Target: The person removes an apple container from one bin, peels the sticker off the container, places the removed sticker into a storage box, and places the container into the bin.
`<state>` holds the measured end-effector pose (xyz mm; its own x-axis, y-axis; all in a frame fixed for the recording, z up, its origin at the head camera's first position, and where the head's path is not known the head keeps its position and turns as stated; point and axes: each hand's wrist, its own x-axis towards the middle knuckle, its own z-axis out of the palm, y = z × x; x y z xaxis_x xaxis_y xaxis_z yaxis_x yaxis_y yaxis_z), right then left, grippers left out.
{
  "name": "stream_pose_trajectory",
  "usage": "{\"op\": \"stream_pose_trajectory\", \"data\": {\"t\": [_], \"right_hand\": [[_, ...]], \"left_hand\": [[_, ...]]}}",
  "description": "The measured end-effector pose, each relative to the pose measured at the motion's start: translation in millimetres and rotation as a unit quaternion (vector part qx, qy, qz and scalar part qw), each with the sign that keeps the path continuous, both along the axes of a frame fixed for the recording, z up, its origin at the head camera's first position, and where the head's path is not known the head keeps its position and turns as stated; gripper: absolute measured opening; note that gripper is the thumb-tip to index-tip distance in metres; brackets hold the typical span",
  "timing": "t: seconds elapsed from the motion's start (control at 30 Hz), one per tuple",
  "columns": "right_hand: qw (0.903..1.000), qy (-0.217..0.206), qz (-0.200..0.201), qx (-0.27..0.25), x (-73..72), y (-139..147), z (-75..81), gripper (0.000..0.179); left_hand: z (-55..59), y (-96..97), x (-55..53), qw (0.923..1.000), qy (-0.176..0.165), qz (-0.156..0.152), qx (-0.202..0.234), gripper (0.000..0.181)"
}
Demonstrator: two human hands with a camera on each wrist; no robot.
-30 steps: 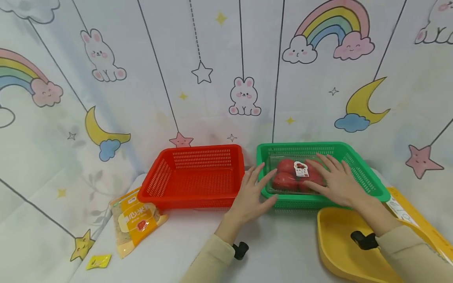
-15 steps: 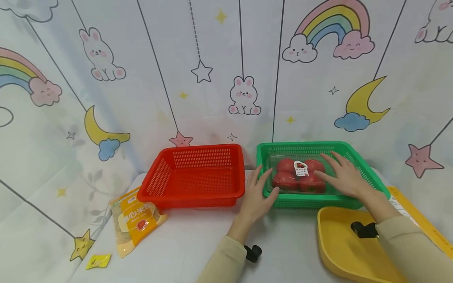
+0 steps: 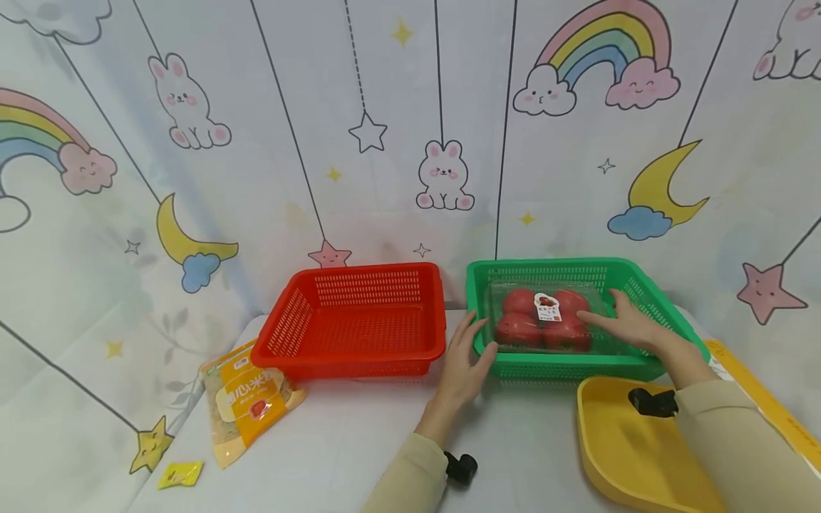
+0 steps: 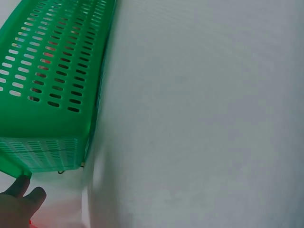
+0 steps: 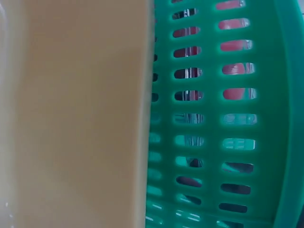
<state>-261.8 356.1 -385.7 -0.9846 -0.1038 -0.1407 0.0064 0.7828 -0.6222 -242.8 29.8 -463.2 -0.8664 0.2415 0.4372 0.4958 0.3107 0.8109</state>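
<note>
Reach: seemingly for the pack (image 3: 547, 313) in the green basket (image 3: 577, 359); a secure hold would call for curled fingers.
Left hand (image 3: 461, 370): loose, gripping nothing, at the left rim.
Right hand (image 3: 633, 328): loose, near the pack's right end; contact unclear.
Pack: clear, glossy, round red fruit (image 3: 518, 330) inside.
Green basket: slotted plastic.

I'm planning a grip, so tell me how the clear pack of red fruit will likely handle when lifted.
The clear pack looks like glossy plastic, so it may be slippery. Four red fruits inside suggest it's fairly heavy. Its boxy shape probably resists rolling.
</note>
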Motion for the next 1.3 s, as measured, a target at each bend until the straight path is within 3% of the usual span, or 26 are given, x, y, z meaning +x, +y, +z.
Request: {"op": "stream_pose_trajectory", "data": {"t": [0.23,0.43,0.6,0.77,0.83,0.9,0.97,1.03,1.17,1.3], "right_hand": [[0.9962,-0.086,-0.008,0.008,0.4,3,-3.9,0.112],[0.9934,-0.114,-0.012,0.009,-0.1,6,0.1,0.111],[0.9917,-0.128,-0.003,0.006,-0.2,10,0.9,0.099],[0.9925,-0.11,-0.035,-0.039,-0.1,7,-2.3,0.058],[0.9916,-0.107,-0.042,-0.061,-0.1,6,-0.4,0.059],[0.9886,-0.111,-0.048,-0.09,-0.4,6,4.0,0.072],[0.9825,-0.115,-0.052,-0.137,-1.4,4,8.7,0.087],[0.9711,-0.121,-0.061,-0.196,-3.4,1,12.8,0.089],[0.952,-0.119,-0.075,-0.272,-6.3,-3,16.8,0.064],[0.9459,-0.11,-0.09,-0.292,-7.2,-4,14.8,0.05]], "left_hand": [[-11.4,1.5,-3.8,0.9958,-0.015,-0.021,0.087,0.051],[-17.4,6.3,-6.4,0.9855,-0.03,-0.04,0.162,0.046],[-17.3,8.5,-5.3,0.9816,-0.044,-0.043,0.181,0.045],[-19.6,8.8,-5.7,0.9795,-0.044,-0.043,0.192,0.043],[-21.1,9.2,-6.2,0.9783,-0.042,-0.041,0.199,0.042],[-22.3,9.6,-6.5,0.9776,-0.039,-0.038,0.203,0.042],[-22.9,10.0,-6.8,0.9772,-0.036,-0.036,0.206,0.041],[-22.6,10.3,-6.8,0.9766,-0.031,-0.035,0.21,0.041],[-20.9,10.6,-7.1,0.9765,-0.031,-0.034,0.211,0.041],[-20.0,11.0,-8.0,0.9758,-0.037,-0.032,0.213,0.04]]}}
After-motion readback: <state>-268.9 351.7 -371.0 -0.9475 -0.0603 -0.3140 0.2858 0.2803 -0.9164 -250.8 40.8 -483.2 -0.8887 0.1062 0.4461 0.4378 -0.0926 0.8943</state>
